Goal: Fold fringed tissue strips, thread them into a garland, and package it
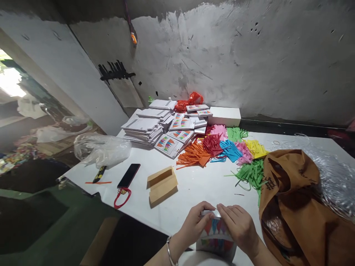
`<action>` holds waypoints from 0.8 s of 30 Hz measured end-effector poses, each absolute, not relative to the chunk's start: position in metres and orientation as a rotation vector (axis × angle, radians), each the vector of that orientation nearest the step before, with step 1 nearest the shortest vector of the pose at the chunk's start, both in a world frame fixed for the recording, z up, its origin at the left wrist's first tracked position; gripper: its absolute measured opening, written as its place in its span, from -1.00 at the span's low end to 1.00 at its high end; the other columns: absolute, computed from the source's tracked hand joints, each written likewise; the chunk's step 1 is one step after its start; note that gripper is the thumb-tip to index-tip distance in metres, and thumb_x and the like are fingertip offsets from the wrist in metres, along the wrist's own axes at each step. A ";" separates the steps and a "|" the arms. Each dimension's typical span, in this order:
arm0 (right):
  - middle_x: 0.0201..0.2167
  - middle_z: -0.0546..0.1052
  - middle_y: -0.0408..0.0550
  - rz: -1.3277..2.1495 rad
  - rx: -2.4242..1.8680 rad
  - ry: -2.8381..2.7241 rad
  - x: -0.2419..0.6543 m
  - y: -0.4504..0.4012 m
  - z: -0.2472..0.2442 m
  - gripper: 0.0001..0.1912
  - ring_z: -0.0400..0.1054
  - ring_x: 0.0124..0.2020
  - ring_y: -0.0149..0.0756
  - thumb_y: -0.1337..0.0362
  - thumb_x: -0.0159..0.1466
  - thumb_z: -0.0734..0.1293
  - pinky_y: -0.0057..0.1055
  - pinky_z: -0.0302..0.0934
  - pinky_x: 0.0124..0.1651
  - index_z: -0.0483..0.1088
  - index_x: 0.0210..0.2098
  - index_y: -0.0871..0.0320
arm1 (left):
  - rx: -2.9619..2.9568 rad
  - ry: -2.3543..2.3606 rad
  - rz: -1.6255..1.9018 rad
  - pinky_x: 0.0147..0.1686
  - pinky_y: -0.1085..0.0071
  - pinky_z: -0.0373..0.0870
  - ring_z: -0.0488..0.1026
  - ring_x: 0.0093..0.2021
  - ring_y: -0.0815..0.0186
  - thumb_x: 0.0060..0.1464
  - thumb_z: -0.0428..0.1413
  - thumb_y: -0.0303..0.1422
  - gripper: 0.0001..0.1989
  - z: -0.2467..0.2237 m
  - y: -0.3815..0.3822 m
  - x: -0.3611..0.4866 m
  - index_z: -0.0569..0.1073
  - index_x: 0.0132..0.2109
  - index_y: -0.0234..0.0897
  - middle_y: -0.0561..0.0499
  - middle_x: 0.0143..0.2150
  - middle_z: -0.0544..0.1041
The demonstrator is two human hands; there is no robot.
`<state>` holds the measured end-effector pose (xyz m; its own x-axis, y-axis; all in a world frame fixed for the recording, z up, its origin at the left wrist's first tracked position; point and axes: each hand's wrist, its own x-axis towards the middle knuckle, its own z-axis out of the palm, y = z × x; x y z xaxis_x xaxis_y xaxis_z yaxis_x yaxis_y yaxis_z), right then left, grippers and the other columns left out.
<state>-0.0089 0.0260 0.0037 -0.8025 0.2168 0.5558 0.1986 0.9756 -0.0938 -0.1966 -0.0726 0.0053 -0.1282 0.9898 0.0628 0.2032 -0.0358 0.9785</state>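
At the table's near edge I hold a small printed box [213,242] with pictures of colourful tassel garlands on its face. My left hand [194,223] grips its upper left corner, thumb on the front and fingers over the top. On the upper right, my right hand [240,229] is closed against the box, its fingers lying together along the top edge. The fingertips of both hands nearly meet there. The lower end of the box runs down close to my body. Beyond my left hand, an open brown cardboard tray [163,184] lies on the table.
Stacked flat cartons [144,125] and filled printed boxes [169,146] stand at the back. Coloured paper tassels [213,146] spread rightward to a brown bag [294,184] and clear plastic [332,177]. Leftward lie a phone [129,176], a cutter [99,174] and a plastic bag [104,149].
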 end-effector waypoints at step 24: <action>-0.11 0.52 0.15 0.220 -0.276 -2.588 0.016 0.042 0.007 -0.60 0.41 -0.14 -0.18 0.23 0.45 0.10 -0.25 0.38 -0.15 0.28 0.19 0.25 | 1.234 1.433 1.316 -0.21 0.41 0.34 0.43 -0.20 0.26 0.24 0.06 -0.23 -0.77 -0.005 -0.074 -0.200 0.50 -0.12 -0.27 -0.06 -0.21 0.51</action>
